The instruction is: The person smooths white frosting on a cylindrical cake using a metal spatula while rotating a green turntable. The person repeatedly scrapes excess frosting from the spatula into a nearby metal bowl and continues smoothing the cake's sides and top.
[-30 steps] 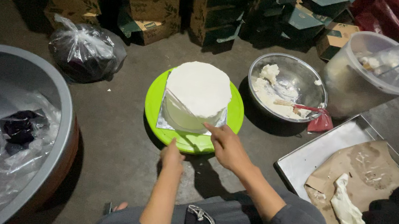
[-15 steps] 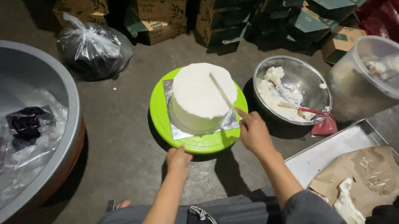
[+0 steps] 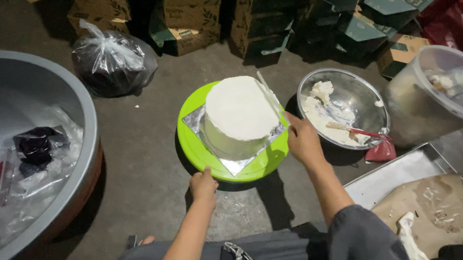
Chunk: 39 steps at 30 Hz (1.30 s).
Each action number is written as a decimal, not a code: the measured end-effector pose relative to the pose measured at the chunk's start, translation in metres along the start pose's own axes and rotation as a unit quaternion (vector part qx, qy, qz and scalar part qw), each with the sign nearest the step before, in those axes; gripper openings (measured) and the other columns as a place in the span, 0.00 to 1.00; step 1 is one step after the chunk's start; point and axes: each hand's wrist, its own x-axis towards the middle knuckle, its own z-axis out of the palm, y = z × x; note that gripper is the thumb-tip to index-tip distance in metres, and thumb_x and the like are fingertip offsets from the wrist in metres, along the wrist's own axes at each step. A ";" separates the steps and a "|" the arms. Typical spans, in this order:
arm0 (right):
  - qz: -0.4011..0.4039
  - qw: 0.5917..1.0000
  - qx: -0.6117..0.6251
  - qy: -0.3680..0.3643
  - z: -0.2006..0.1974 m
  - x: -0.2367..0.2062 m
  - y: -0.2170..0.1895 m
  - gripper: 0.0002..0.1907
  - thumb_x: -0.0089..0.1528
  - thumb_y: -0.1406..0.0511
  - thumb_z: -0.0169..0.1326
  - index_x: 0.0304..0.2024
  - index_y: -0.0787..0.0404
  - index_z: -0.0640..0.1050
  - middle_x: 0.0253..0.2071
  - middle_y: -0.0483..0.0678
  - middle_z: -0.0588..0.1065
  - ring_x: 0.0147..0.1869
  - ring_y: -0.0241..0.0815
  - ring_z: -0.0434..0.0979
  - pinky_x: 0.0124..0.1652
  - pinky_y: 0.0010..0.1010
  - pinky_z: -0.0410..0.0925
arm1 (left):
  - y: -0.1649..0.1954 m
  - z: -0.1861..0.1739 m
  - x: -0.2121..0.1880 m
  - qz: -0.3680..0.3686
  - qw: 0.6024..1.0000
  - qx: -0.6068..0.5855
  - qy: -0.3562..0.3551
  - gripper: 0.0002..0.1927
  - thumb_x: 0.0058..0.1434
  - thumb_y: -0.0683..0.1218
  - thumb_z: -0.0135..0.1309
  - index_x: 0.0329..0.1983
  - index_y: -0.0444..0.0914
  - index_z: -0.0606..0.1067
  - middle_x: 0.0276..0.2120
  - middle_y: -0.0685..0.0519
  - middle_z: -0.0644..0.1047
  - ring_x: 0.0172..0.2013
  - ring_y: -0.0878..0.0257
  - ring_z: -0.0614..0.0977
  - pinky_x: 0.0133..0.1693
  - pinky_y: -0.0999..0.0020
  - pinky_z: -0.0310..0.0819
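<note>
On the concrete floor (image 3: 141, 154), the green turntable (image 3: 195, 143) carries a square silver board (image 3: 194, 121) and, centred on it, the round white-frosted cake (image 3: 239, 116). The turntable looks rigid and probably spins freely, so its rim is the place to take hold; the cake looks soft and easily marked, so it seems best touched only by a blade, or lifted by its board.

The left hand (image 3: 203, 184) reaches forward with a nearly straight arm and rests its loosely curled fingers on the turntable's near rim. The right hand (image 3: 303, 139) comes in from the right, wrist bent, closed around the handle of a long white spatula (image 3: 267, 93) laid at a slant over the cake's top right edge.

A steel bowl of cream (image 3: 357, 98) sits just beside the right hand.
</note>
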 end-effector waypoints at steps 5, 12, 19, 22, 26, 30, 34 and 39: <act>-0.006 1.000 -0.015 -0.015 0.000 0.008 -0.002 0.21 0.62 0.68 0.52 0.58 0.57 0.79 0.34 0.65 0.75 0.39 0.63 0.77 0.42 0.47 0.69 | -0.006 0.000 0.000 0.006 0.999 -0.040 -0.031 0.17 0.68 0.50 0.53 0.32 0.31 0.72 0.22 0.48 0.73 0.21 0.61 0.73 0.25 0.66 0.68; -0.044 0.996 -0.045 -0.060 0.013 -0.005 -0.011 0.24 0.60 0.70 0.49 0.59 0.54 0.79 0.40 0.61 0.73 0.42 0.61 0.77 0.44 0.47 0.70 | -0.006 0.001 -0.001 -0.008 1.000 -0.022 -0.010 0.16 0.67 0.51 0.53 0.33 0.33 0.72 0.24 0.49 0.76 0.23 0.62 0.76 0.28 0.67 0.74; -0.107 0.990 -0.036 -0.087 0.030 -0.029 -0.021 0.25 0.61 0.70 0.49 0.62 0.54 0.76 0.42 0.58 0.73 0.43 0.59 0.77 0.44 0.45 0.71 | -0.011 0.001 0.002 -0.011 0.999 -0.039 -0.026 0.16 0.68 0.51 0.53 0.33 0.32 0.73 0.24 0.48 0.75 0.23 0.61 0.75 0.28 0.67 0.72; -0.096 0.989 -0.035 -0.105 0.032 -0.040 -0.026 0.27 0.59 0.71 0.50 0.62 0.53 0.75 0.42 0.58 0.73 0.42 0.60 0.76 0.43 0.45 0.70 | -0.014 0.001 0.005 -0.008 0.999 -0.043 -0.029 0.17 0.68 0.51 0.54 0.32 0.32 0.73 0.24 0.49 0.76 0.23 0.61 0.75 0.28 0.67 0.73; -0.097 0.987 -0.001 -0.125 0.029 -0.052 -0.035 0.27 0.60 0.71 0.50 0.63 0.52 0.75 0.42 0.56 0.73 0.42 0.57 0.77 0.42 0.44 0.70 | -0.014 0.001 0.005 -0.008 0.999 -0.041 -0.024 0.17 0.67 0.51 0.54 0.32 0.33 0.74 0.25 0.49 0.76 0.24 0.62 0.76 0.29 0.67 0.75; -0.086 0.984 0.062 -0.142 0.024 -0.055 -0.036 0.27 0.61 0.73 0.48 0.63 0.51 0.76 0.40 0.55 0.75 0.42 0.53 0.78 0.45 0.39 0.71 | -0.011 -0.002 0.002 -0.016 0.999 -0.026 -0.022 0.17 0.68 0.51 0.53 0.31 0.33 0.74 0.25 0.50 0.75 0.25 0.62 0.76 0.33 0.67 0.76; 0.037 0.988 0.137 -0.067 0.013 -0.031 -0.016 0.22 0.63 0.69 0.48 0.59 0.51 0.78 0.40 0.55 0.77 0.39 0.54 0.80 0.42 0.38 0.73 | 0.000 -0.009 0.003 -0.022 1.000 -0.004 -0.003 0.17 0.67 0.51 0.55 0.31 0.31 0.74 0.24 0.48 0.74 0.24 0.60 0.74 0.30 0.64 0.72; -0.014 1.000 -0.022 -0.005 -0.012 -0.005 0.020 0.22 0.63 0.68 0.51 0.60 0.56 0.78 0.38 0.62 0.75 0.42 0.60 0.77 0.45 0.45 0.69 | 0.017 -0.016 0.011 0.103 0.993 0.015 0.048 0.16 0.67 0.48 0.55 0.31 0.29 0.76 0.24 0.50 0.75 0.23 0.64 0.71 0.27 0.66 0.65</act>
